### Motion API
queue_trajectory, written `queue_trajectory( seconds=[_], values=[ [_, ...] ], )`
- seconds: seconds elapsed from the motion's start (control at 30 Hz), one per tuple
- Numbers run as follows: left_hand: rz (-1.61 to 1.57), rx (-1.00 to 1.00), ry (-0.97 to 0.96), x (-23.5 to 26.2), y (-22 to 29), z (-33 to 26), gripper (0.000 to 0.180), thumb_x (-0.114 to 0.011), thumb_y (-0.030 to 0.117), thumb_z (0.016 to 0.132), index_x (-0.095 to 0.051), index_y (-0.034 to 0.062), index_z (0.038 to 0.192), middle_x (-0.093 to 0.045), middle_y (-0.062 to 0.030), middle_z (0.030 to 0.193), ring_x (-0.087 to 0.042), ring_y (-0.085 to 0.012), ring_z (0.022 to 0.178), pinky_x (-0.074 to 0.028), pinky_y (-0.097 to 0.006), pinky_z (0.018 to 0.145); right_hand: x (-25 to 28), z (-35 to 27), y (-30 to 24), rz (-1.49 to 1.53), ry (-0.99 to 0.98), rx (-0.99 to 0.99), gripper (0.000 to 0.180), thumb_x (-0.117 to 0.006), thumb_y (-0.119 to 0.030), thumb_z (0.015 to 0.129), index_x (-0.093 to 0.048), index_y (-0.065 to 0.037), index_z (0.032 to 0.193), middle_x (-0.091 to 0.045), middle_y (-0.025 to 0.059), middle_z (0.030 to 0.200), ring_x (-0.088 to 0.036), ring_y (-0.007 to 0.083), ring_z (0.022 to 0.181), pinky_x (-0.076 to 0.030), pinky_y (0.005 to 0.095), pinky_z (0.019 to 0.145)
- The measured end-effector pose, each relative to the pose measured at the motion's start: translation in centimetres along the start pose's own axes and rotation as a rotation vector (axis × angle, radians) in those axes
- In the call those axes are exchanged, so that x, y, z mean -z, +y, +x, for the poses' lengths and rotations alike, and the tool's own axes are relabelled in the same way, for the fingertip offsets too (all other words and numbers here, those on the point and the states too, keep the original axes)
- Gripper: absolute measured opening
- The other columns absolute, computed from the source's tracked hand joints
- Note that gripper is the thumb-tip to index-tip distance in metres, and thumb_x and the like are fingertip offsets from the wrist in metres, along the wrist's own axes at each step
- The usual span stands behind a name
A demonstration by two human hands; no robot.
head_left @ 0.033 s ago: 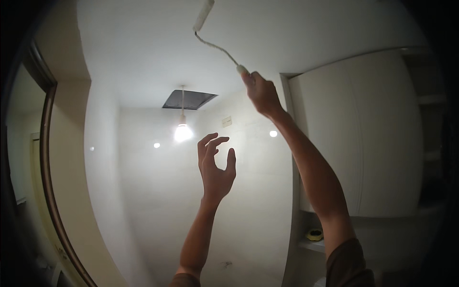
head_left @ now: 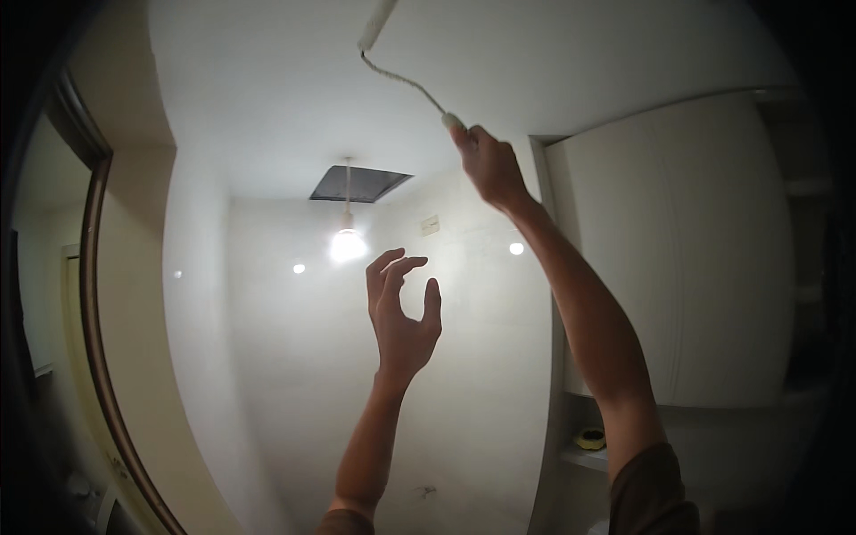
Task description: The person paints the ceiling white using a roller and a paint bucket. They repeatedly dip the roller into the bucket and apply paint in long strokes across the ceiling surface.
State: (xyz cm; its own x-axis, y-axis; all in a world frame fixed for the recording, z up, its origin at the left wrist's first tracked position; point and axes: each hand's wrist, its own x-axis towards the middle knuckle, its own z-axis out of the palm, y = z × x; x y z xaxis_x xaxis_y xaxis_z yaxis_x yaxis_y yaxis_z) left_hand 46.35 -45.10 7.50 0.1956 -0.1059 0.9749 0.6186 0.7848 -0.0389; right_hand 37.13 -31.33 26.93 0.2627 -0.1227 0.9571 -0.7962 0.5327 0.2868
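Observation:
Raised high, my right hand (head_left: 490,165) is closed round the pale handle of a paint roller (head_left: 401,80). The roller's thin bent rod runs up and left to a white sleeve (head_left: 376,27), which lies against or close under the white ceiling (head_left: 553,53) and is cut off by the top of the view. Lower and to the left, my left hand (head_left: 403,325) is held up in the air with its fingers curved and apart. Nothing is in it, and the white tiled wall stands behind it.
A lit bulb (head_left: 348,243) hangs on a cord near a dark square opening (head_left: 361,184) in the ceiling. White wall cabinets (head_left: 669,250) stand at the right, above a shelf with a yellow round thing (head_left: 589,438). A brown door frame (head_left: 92,267) rises at the left.
The view has shifted slightly, so the room sits a little farther right. The roller and my right hand appear slightly higher; the left hand keeps its pose.

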Motion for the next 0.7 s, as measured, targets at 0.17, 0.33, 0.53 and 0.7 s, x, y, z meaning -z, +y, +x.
queue_trajectory(
  seconds=[0.17, 0.33, 0.53, 0.7],
  values=[
    [0.326, -0.208, 0.36, 6.6, 1.0, -1.3, 0.032, -0.068, -0.007, 0.081, -0.066, 0.0014, 0.112, -0.056, -0.0174, 0.127, -0.052, -0.0344, 0.125, -0.046, -0.045, 0.096, 0.4, 5.0, -3.2, 0.261, -0.056, -0.206, 0.07, -0.032, -0.062, 0.104, -0.064, -0.001, 0.098, -0.07, 0.0197, 0.083, -0.068, 0.0403, 0.069, -0.056, 0.0496, 0.072],
    [0.866, -0.253, 0.637, 14.3, 1.2, -2.0, 0.039, -0.064, -0.01, 0.081, -0.065, 0.0029, 0.117, -0.049, -0.019, 0.137, -0.048, -0.0377, 0.131, -0.042, -0.049, 0.107, -0.1, 9.3, -5.7, 0.305, 0.003, -0.113, 0.075, -0.031, -0.065, 0.103, -0.064, 0.001, 0.087, -0.068, 0.0188, 0.072, -0.069, 0.0376, 0.067, -0.056, 0.0491, 0.068],
    [1.03, -0.166, 0.632, 19.5, -0.1, -0.3, 0.043, -0.062, -0.009, 0.083, -0.065, 0.0061, 0.123, -0.048, -0.0165, 0.139, -0.045, -0.0367, 0.135, -0.04, -0.052, 0.112, -2.2, 12.3, -7.6, 0.232, 0.173, -0.032, 0.072, -0.033, -0.066, 0.101, -0.066, -0.003, 0.091, -0.068, 0.0152, 0.072, -0.07, 0.0347, 0.073, -0.055, 0.049, 0.072],
    [1.172, -0.236, 0.467, 21.0, -1.3, 0.2, 0.047, -0.065, -0.008, 0.082, -0.064, 0.0077, 0.126, -0.046, -0.0177, 0.142, -0.046, -0.0367, 0.135, -0.04, -0.051, 0.109, -2.4, 13.9, -7.5, 0.181, 0.037, -0.096, 0.033, -0.036, -0.029, 0.107, -0.055, -0.021, 0.133, -0.069, 0.0147, 0.095, -0.071, 0.0379, 0.084, -0.06, 0.0525, 0.076]
  ],
)
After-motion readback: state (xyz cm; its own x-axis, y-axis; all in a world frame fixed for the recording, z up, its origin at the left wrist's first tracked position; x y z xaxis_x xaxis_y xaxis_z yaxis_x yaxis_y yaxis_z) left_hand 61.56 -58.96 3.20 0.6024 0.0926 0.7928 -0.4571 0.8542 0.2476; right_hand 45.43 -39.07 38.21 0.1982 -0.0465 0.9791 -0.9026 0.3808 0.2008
